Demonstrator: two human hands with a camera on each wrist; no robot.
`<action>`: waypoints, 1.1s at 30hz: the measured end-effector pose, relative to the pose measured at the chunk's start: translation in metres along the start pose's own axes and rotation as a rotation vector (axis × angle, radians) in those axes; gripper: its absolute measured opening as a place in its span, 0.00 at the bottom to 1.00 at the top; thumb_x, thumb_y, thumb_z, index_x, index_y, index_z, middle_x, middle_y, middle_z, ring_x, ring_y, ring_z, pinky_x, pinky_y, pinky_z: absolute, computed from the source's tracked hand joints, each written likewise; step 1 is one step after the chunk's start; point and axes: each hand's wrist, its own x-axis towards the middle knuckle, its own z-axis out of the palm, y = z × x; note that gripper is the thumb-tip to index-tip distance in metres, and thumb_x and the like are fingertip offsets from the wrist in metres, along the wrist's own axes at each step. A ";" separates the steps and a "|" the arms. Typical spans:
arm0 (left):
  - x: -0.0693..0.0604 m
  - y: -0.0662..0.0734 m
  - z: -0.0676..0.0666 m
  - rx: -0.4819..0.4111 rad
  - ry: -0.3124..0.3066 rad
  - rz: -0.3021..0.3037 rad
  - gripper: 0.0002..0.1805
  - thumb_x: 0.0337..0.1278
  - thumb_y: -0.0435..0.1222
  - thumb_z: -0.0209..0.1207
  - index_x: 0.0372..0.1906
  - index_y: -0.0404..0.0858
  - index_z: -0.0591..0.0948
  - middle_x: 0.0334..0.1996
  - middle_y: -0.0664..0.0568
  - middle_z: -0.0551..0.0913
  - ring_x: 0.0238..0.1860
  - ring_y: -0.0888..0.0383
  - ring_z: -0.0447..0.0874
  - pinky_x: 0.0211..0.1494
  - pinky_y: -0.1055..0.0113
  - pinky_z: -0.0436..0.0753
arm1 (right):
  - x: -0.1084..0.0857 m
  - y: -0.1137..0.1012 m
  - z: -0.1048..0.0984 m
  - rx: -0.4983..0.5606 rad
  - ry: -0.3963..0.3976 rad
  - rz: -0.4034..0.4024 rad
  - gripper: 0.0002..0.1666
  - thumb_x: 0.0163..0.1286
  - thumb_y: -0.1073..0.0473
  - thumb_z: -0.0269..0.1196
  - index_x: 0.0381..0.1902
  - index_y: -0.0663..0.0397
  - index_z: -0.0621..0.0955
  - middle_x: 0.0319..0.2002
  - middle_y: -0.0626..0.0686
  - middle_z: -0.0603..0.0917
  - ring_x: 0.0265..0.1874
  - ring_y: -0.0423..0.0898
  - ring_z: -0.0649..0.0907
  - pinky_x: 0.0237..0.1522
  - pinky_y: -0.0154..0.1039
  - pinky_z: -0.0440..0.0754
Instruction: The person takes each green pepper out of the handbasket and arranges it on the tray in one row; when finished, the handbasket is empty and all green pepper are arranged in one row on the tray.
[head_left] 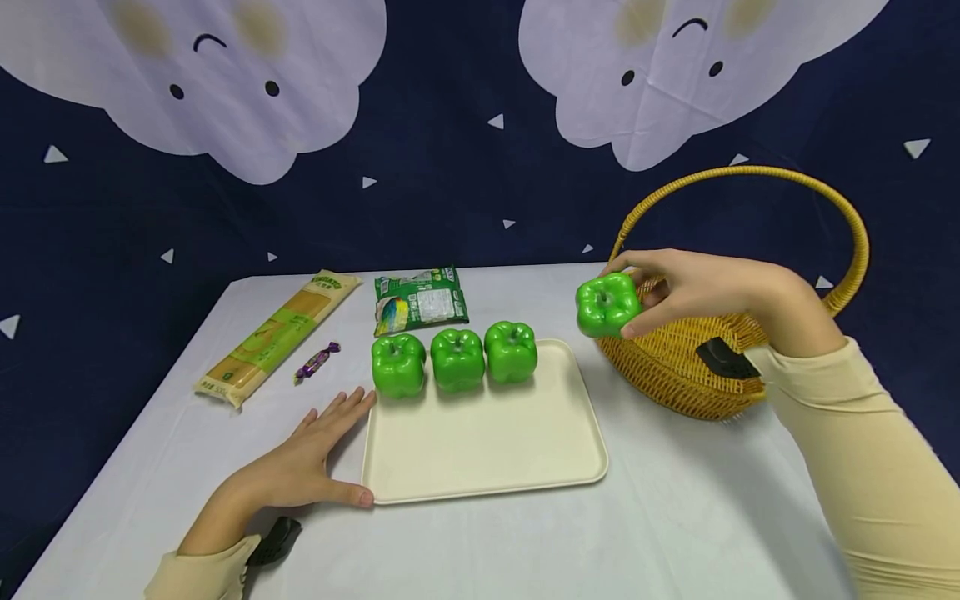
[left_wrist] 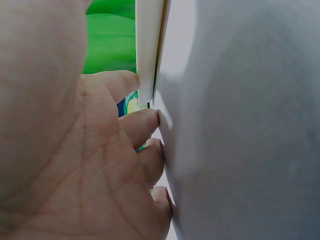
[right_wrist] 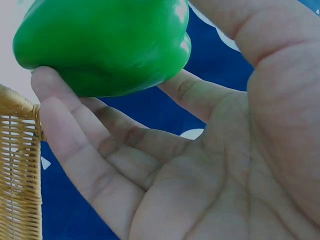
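Between the thumb and fingers of my right hand (head_left: pixel 701 292) is a shiny green bell pepper (head_left: pixel 606 305), held in the air at the left side of the wicker basket (head_left: pixel 675 367). The right wrist view shows this pepper (right_wrist: pixel 105 45) close up against the fingertips. Three more green bell peppers (head_left: pixel 458 360) stand in a row along the far edge of a cream tray (head_left: pixel 487 450). My left hand (head_left: pixel 300 462) lies with spread fingers at the tray's left edge, thumb and index finger touching it. In the left wrist view the tray's rim (left_wrist: pixel 149 50) meets a fingertip.
A pack of noodles (head_left: pixel 277 337) lies at the table's left, with a purple wrapped candy (head_left: pixel 317 362) beside it. Behind the peppers rests a green snack bag (head_left: pixel 422 302). The basket's tall arched handle (head_left: pixel 750 171) rises at the right. A dark patterned cloth (head_left: pixel 450 167) hangs behind.
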 end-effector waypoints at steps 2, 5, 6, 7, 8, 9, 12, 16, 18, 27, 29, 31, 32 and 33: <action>0.000 0.000 0.000 0.000 0.000 -0.001 0.76 0.38 0.63 0.82 0.89 0.45 0.51 0.87 0.33 0.49 0.86 0.25 0.41 0.79 0.17 0.41 | 0.002 -0.001 0.001 -0.009 0.001 -0.005 0.43 0.66 0.50 0.79 0.74 0.47 0.73 0.61 0.56 0.83 0.51 0.48 0.87 0.52 0.36 0.88; 0.000 0.000 -0.001 0.003 -0.002 -0.002 0.76 0.38 0.63 0.82 0.89 0.45 0.51 0.87 0.33 0.49 0.86 0.25 0.41 0.79 0.17 0.41 | 0.006 -0.002 0.003 -0.041 0.006 -0.011 0.42 0.66 0.49 0.79 0.74 0.47 0.75 0.57 0.55 0.84 0.49 0.48 0.86 0.52 0.37 0.87; 0.000 0.000 -0.001 0.002 -0.003 -0.002 0.76 0.38 0.63 0.82 0.89 0.45 0.51 0.87 0.33 0.49 0.86 0.25 0.41 0.79 0.17 0.41 | 0.007 -0.003 0.004 -0.047 0.006 -0.011 0.42 0.65 0.49 0.79 0.73 0.47 0.75 0.57 0.54 0.84 0.49 0.47 0.86 0.52 0.38 0.87; 0.000 0.000 -0.001 0.003 -0.003 -0.002 0.76 0.38 0.63 0.82 0.89 0.45 0.51 0.87 0.33 0.49 0.86 0.25 0.41 0.79 0.17 0.41 | 0.008 -0.003 0.005 -0.055 0.008 -0.013 0.42 0.65 0.48 0.79 0.73 0.46 0.75 0.56 0.54 0.84 0.49 0.47 0.86 0.52 0.39 0.86; 0.000 0.000 -0.001 0.003 -0.002 -0.003 0.76 0.38 0.63 0.82 0.89 0.45 0.51 0.87 0.33 0.49 0.86 0.25 0.41 0.79 0.17 0.41 | 0.009 -0.003 0.006 -0.058 0.009 -0.011 0.42 0.65 0.48 0.79 0.74 0.46 0.75 0.56 0.53 0.84 0.49 0.47 0.85 0.52 0.40 0.86; 0.000 0.001 -0.001 0.002 -0.002 -0.003 0.76 0.38 0.63 0.82 0.89 0.45 0.51 0.87 0.33 0.49 0.86 0.24 0.41 0.79 0.17 0.41 | 0.010 -0.003 0.007 -0.060 0.011 -0.011 0.43 0.65 0.47 0.79 0.74 0.45 0.75 0.56 0.53 0.84 0.49 0.47 0.85 0.53 0.41 0.86; -0.001 0.001 -0.001 -0.001 -0.001 -0.004 0.75 0.38 0.63 0.82 0.89 0.45 0.51 0.87 0.33 0.49 0.86 0.24 0.41 0.79 0.17 0.41 | 0.014 -0.003 0.009 -0.061 0.015 -0.013 0.43 0.64 0.47 0.80 0.74 0.46 0.75 0.56 0.53 0.85 0.49 0.47 0.85 0.53 0.42 0.85; -0.001 0.002 -0.001 -0.002 0.001 -0.002 0.75 0.38 0.63 0.82 0.89 0.44 0.52 0.87 0.32 0.49 0.86 0.24 0.41 0.79 0.17 0.41 | 0.019 -0.003 0.012 -0.071 0.009 -0.023 0.43 0.64 0.47 0.79 0.74 0.47 0.76 0.55 0.53 0.85 0.49 0.47 0.85 0.54 0.42 0.85; -0.001 0.002 -0.001 -0.001 0.003 -0.001 0.75 0.38 0.63 0.82 0.89 0.44 0.52 0.87 0.32 0.49 0.86 0.24 0.41 0.79 0.17 0.41 | 0.022 -0.002 0.013 -0.063 0.000 -0.031 0.43 0.65 0.48 0.79 0.74 0.49 0.76 0.56 0.53 0.85 0.51 0.47 0.86 0.56 0.42 0.86; -0.001 0.003 -0.002 0.000 -0.006 -0.008 0.76 0.38 0.63 0.82 0.89 0.46 0.51 0.87 0.33 0.48 0.86 0.25 0.41 0.80 0.18 0.41 | 0.033 -0.001 0.018 -0.034 -0.058 -0.050 0.43 0.66 0.50 0.79 0.74 0.54 0.75 0.61 0.55 0.86 0.57 0.48 0.87 0.62 0.48 0.87; -0.001 0.003 -0.002 0.000 -0.006 -0.007 0.76 0.38 0.63 0.82 0.89 0.46 0.51 0.87 0.33 0.48 0.86 0.25 0.41 0.80 0.18 0.41 | 0.035 -0.001 0.019 -0.033 -0.071 -0.048 0.43 0.66 0.50 0.79 0.74 0.55 0.75 0.60 0.55 0.87 0.57 0.48 0.88 0.62 0.47 0.88; -0.001 0.003 -0.002 0.001 -0.007 -0.006 0.76 0.38 0.63 0.82 0.89 0.46 0.50 0.87 0.32 0.48 0.86 0.24 0.41 0.80 0.18 0.41 | 0.038 -0.002 0.020 -0.023 -0.085 -0.042 0.43 0.66 0.50 0.79 0.74 0.55 0.75 0.60 0.56 0.87 0.56 0.49 0.88 0.61 0.46 0.88; -0.001 0.003 -0.002 -0.001 -0.007 -0.006 0.76 0.38 0.63 0.82 0.89 0.46 0.50 0.87 0.32 0.48 0.86 0.24 0.41 0.80 0.18 0.40 | 0.039 -0.003 0.020 -0.017 -0.092 -0.039 0.44 0.66 0.50 0.79 0.74 0.56 0.75 0.60 0.56 0.87 0.56 0.49 0.88 0.61 0.46 0.88; -0.001 0.003 -0.002 -0.001 -0.008 -0.006 0.76 0.38 0.63 0.82 0.89 0.46 0.50 0.87 0.32 0.48 0.86 0.24 0.41 0.80 0.18 0.40 | 0.040 -0.003 0.021 -0.013 -0.099 -0.037 0.44 0.66 0.50 0.79 0.74 0.56 0.74 0.60 0.57 0.87 0.56 0.49 0.88 0.61 0.46 0.89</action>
